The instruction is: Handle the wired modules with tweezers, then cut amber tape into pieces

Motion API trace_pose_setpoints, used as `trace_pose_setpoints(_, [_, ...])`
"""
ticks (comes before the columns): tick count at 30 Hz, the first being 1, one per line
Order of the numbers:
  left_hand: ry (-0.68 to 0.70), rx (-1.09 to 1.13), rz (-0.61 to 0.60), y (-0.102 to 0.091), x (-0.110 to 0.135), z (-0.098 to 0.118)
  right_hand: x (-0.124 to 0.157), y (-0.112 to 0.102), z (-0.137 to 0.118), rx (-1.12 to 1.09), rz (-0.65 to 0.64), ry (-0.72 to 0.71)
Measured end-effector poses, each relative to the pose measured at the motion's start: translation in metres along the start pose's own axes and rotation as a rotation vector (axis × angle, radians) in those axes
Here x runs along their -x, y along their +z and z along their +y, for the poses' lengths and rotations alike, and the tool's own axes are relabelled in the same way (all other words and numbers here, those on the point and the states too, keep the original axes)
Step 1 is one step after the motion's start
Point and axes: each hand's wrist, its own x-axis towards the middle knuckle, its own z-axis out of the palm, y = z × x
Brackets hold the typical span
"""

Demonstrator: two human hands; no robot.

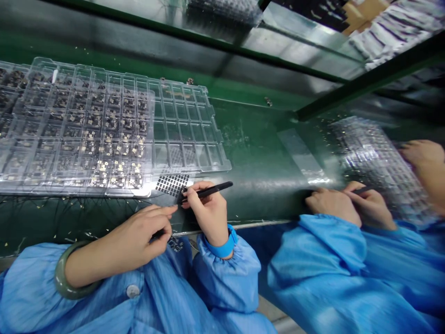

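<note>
My right hand (208, 208) is closed around black tweezers (219, 187), their tips pointing left and down near a sheet of small black squares (172, 184). From the left, my left hand (149, 229) reaches in with its index finger stretched close to the tweezer tips. A small circuit board (175, 243) shows at my left thumb tip, over the bench edge; the hand seems to hold it, though the grip is partly hidden. Behind my hands lies a clear compartment tray (191, 157), with a second tray section full of small circuit boards (118, 144) on its left.
On the right, a co-worker's hands (333, 204) and blue sleeves rest near the green bench's (250, 162) front edge. Beyond them is another filled tray (368, 153), blurred. A clear strip (301, 153) lies on the bench. A green shelf post (347, 79) slants across the back.
</note>
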Motion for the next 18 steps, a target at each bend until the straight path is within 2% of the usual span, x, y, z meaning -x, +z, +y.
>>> trace_pose_setpoints(7, [-0.004, -0.006, -0.01, 0.0005, 0.0002, -0.0009, -0.0008, -0.001, 0.0013, 0.001, 0.035, -0.014])
trace_pose_setpoints(18, [-0.008, -0.005, -0.008, -0.0001, 0.0003, 0.0006, -0.0042, -0.0017, 0.0045, -0.073, -0.039, -0.025])
